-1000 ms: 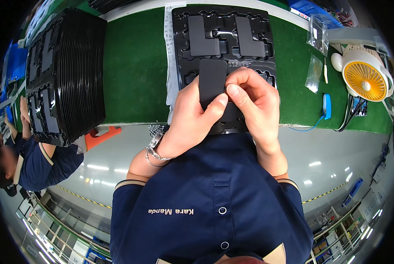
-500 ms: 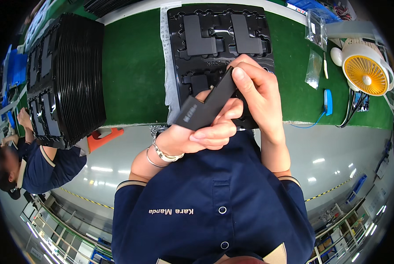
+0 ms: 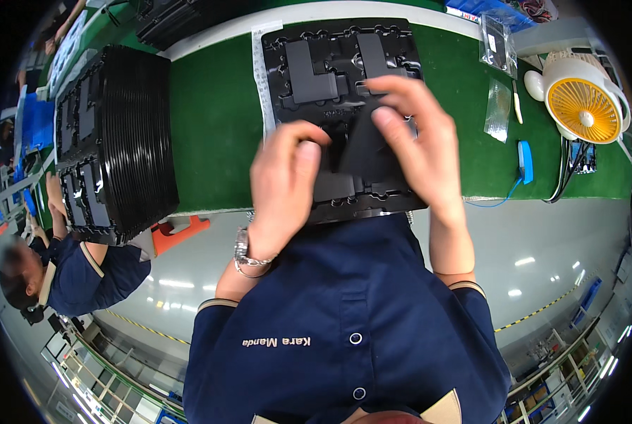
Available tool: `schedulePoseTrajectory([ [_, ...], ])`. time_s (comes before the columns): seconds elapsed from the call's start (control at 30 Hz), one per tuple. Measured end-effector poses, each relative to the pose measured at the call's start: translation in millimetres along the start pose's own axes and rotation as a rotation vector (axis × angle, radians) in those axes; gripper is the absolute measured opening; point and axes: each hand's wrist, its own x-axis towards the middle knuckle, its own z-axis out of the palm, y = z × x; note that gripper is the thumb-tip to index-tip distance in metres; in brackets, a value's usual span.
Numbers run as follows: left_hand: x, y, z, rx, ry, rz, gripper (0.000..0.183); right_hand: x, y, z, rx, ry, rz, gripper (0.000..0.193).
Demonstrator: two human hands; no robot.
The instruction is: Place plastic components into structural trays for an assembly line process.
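A flat matte-black L-shaped part, blurred by motion, is tilted above the near half of a black plastic tray. My right hand grips its right side between thumb and fingers. On the other side of the part, my left hand is over the tray's left edge, fingers curled with a gap to the thumb and nothing seen in them. Similar dark L-shaped parts lie in the tray's far pockets. Another dark part shows in the near pocket, partly covered.
On the green bench mat, a tall stack of black trays stands at left. To the right are a white-and-yellow fan, a blue corded device and clear plastic bags. A co-worker is at far left.
My left hand has let go of the L-shaped part and moved left. The part, in my right hand, has come down over the tray's near half.
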Motion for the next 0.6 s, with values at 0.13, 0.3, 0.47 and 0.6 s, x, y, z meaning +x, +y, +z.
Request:
schedulePoseTrajectory([
  [0.13,-6.1,-43.2,-15.2,0.359,0.139,-0.036,0.041,5.8,29.0,-38.2,-0.187,0.137,0.044,0.016],
  [0.3,-21.3,-37.5,1.2,0.346,-0.004,-0.048,0.046,-15.1,47.7,-34.6,-0.266,-0.107,-0.010,0.013],
  [0.47,-20.8,-9.9,0.1,0.459,0.055,-0.011,0.050,-24.1,55.0,-32.6,-0.327,0.028,-0.176,0.008],
  [0.6,-25.7,3.4,-5.8,-0.470,0.017,-0.396,0.065,-17.1,58.6,-41.3,-0.104,0.121,-0.129,0.007],
])
